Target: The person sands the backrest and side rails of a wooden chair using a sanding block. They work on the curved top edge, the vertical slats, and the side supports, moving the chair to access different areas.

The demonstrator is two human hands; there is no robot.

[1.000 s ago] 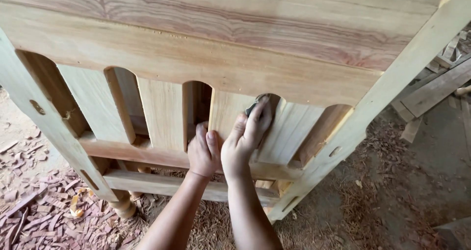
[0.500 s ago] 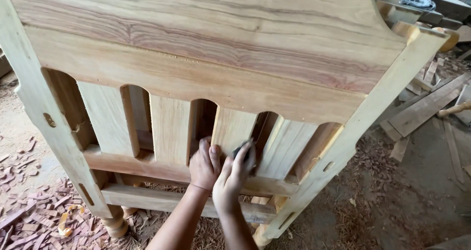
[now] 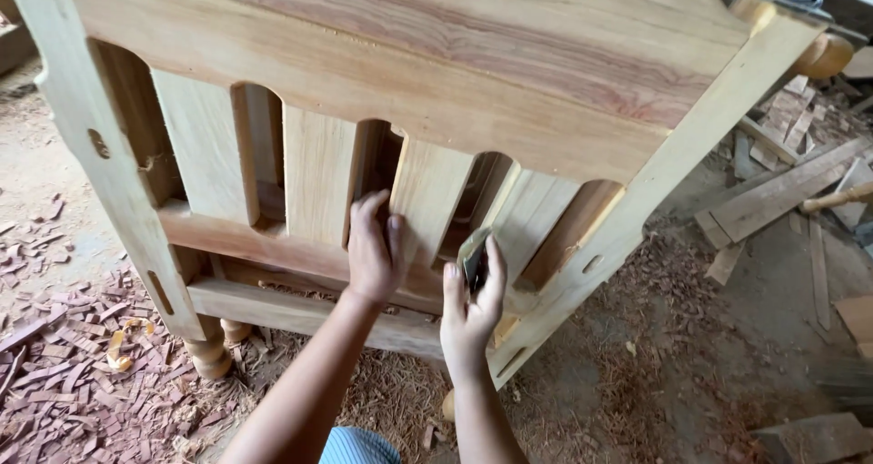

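left hand (image 3: 374, 250) flat, right hand (image 3: 470, 302) pinching

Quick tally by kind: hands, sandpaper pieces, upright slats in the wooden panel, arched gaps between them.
Hands: 2, left hand, right hand
Sandpaper piece: 1
Upright slats: 4
Arched gaps: 5
Total: 12

so body-wise there's not much on show here, just two bare forearms coming up from the bottom edge. no sleeves, no gloves, no watch, no rings or bands that i can make out. the left hand (image 3: 375, 250) has short plain nails and slim fingers, and the right hand (image 3: 470, 305) looks the same, uncovered all the way down past the wrist. only bit of clothing visible is a small patch of light blue striped fabric (image 3: 356, 447) at the very bottom, too cropped to tell which garment it is.
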